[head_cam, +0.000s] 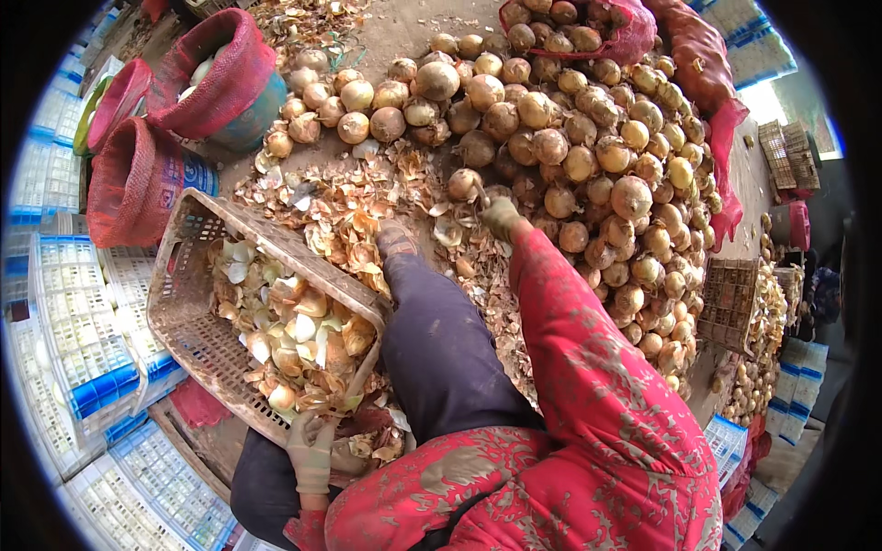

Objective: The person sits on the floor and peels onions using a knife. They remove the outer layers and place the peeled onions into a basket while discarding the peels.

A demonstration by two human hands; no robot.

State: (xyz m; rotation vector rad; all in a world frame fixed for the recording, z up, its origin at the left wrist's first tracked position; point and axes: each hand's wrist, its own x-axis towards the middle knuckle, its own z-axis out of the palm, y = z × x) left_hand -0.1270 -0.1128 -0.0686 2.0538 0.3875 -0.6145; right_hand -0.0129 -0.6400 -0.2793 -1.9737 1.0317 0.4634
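My right hand (502, 217), in a dirty work glove, reaches to the near edge of a big heap of unpeeled onions (606, 162). It closes on a slender tool (481, 195), whose far end meets a single brown onion (464, 184). The tool's exact kind is too small to tell. My left hand (310, 448), in a pale glove, lies at the near rim of a tilted plastic crate (196, 303). Onion skins (296, 324) fill much of this crate. Whether the left fingers grip anything is unclear.
Loose skins (344, 206) litter the floor around my shoe. Tubs lined with red mesh (134, 179) stand at the far left. Stacked white crates (83, 330) line the left side. Full red mesh sacks (696, 55) lie behind the heap, and a brown crate (727, 303) stands to the right.
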